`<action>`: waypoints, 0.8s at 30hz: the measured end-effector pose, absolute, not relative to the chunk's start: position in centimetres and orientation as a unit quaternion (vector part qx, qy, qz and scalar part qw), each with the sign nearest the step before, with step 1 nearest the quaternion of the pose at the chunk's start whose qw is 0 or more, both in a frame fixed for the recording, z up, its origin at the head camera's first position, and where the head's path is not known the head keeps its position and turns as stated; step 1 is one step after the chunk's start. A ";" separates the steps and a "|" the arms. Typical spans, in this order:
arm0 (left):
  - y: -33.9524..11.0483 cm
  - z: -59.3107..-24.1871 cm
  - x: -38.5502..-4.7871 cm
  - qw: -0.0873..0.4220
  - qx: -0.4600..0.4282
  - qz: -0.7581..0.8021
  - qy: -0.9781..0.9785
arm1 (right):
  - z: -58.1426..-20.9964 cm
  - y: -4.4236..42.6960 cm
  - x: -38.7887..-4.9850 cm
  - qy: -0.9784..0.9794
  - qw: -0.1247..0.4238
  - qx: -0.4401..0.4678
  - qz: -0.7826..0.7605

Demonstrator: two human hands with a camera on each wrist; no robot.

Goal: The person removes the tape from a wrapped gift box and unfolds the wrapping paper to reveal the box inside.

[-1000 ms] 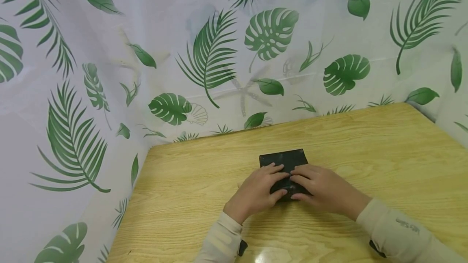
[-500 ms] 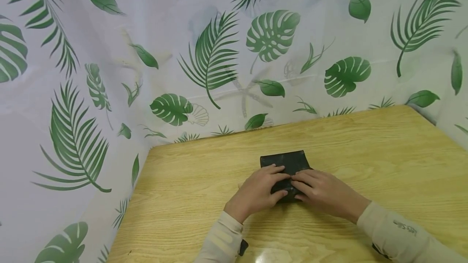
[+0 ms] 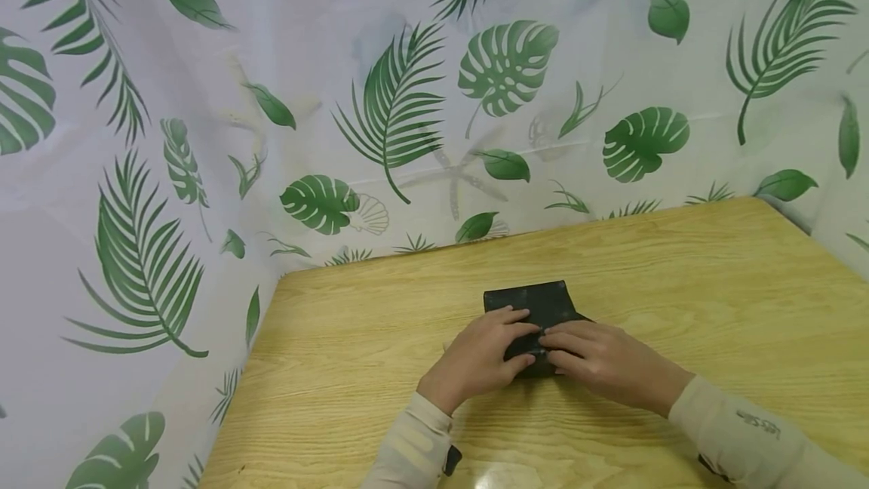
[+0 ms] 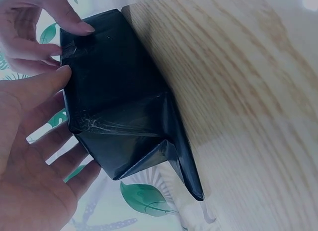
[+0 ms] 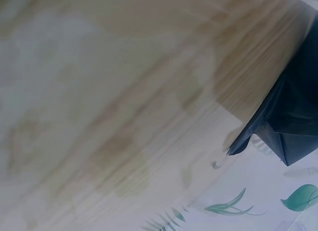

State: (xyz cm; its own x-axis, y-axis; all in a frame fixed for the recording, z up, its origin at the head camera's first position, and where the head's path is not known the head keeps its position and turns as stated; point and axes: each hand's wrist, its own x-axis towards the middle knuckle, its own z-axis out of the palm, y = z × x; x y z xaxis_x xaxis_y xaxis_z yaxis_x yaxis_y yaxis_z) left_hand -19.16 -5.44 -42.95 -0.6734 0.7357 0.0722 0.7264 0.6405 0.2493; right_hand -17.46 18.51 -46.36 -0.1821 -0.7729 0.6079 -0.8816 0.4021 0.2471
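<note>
A box-shaped package in black wrapping [image 3: 538, 299] lies on the wooden table. The left wrist view shows creased wrapping [image 4: 124, 116] at one end, with a pointed flap sticking out. My left hand [image 3: 477, 357] rests on the package, its fingers fairly straight across the top and its thumb at the near edge. My right hand [image 3: 614, 359] grips the near edge, fingertips on top; in the left wrist view its thumb [image 4: 82, 28] presses the side face. The right wrist view shows only the flap end of the package [image 5: 293, 107], without the hand.
The wood-grain table [image 3: 353, 368] reaches back to a white cloth backdrop [image 3: 421, 112] printed with green leaves. A small pale curled piece [image 4: 209, 213] shows beside the flap tip; I cannot tell what it is.
My right hand has shifted slightly right, and its thumb has gone out of sight below the fingers in the head view. The flap beyond that hand now shows. My left hand has barely moved.
</note>
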 end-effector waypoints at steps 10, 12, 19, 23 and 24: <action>-5.4 -42.9 -19.1 0.013 0.401 0.127 0.907 | -46.6 18.6 -17.6 -0.758 0.341 0.554 0.045; -5.5 -42.9 -19.1 0.012 0.401 0.127 0.907 | -46.6 18.7 -17.6 -0.758 0.342 0.554 0.039; -5.5 -42.8 -19.1 0.009 0.405 0.128 0.905 | -46.5 18.8 -17.8 -0.756 0.344 0.556 0.041; -5.4 -42.9 -19.2 0.008 0.405 0.129 0.905 | -46.5 18.8 -17.9 -0.754 0.343 0.558 0.043; -5.4 -42.9 -19.2 0.008 0.406 0.129 0.905 | -46.6 18.8 -17.9 -0.754 0.342 0.559 0.043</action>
